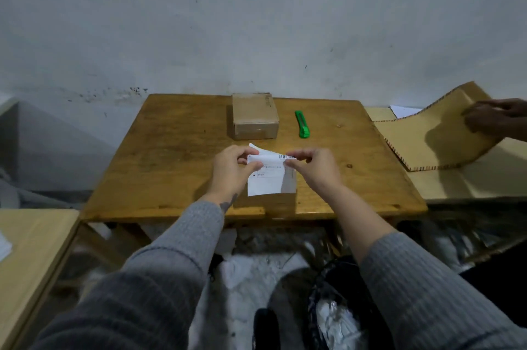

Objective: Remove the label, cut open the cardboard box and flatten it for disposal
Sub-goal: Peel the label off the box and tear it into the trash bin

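A small closed cardboard box (pixel 254 117) sits at the far middle of the wooden table (pixel 171 156). A green utility knife (pixel 302 124) lies just right of it. Nearer to me, both hands hold a white printed label (pixel 269 178) above the table's front part. My left hand (pixel 232 171) pinches its upper left edge, where a corner is folded up. My right hand (pixel 315 168) pinches its upper right edge by the barcode. The label is off the box and hangs downward from my fingers.
Another person's hands (pixel 496 118) bend a large flattened cardboard sheet (pixel 436 136) on a table to the right. A lighter table (pixel 31 250) stands at the lower left. Bags and crumpled plastic (pixel 336 315) lie on the floor under me. A grey wall rises behind.
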Action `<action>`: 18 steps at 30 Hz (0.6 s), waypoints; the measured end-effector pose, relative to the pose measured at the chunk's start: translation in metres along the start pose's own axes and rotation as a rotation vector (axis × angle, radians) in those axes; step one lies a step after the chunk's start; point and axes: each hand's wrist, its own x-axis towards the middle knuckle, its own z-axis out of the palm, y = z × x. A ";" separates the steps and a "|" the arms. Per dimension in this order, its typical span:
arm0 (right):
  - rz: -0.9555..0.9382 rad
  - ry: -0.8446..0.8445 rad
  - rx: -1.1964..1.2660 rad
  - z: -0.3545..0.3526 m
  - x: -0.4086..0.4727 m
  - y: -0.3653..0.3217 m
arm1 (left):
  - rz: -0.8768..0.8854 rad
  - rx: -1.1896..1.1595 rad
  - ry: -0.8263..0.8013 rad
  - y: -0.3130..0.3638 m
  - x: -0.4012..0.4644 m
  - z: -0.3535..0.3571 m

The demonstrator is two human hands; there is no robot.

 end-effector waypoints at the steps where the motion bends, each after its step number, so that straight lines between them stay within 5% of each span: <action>1: -0.009 0.012 -0.001 -0.004 -0.008 0.002 | 0.013 0.006 -0.005 0.003 -0.007 0.002; 11: 0.048 0.222 -0.104 -0.065 -0.047 0.033 | 0.107 0.253 0.013 0.049 -0.054 0.061; 18: 0.002 0.040 0.113 -0.130 -0.071 0.075 | 0.045 0.087 -0.126 0.078 -0.091 0.120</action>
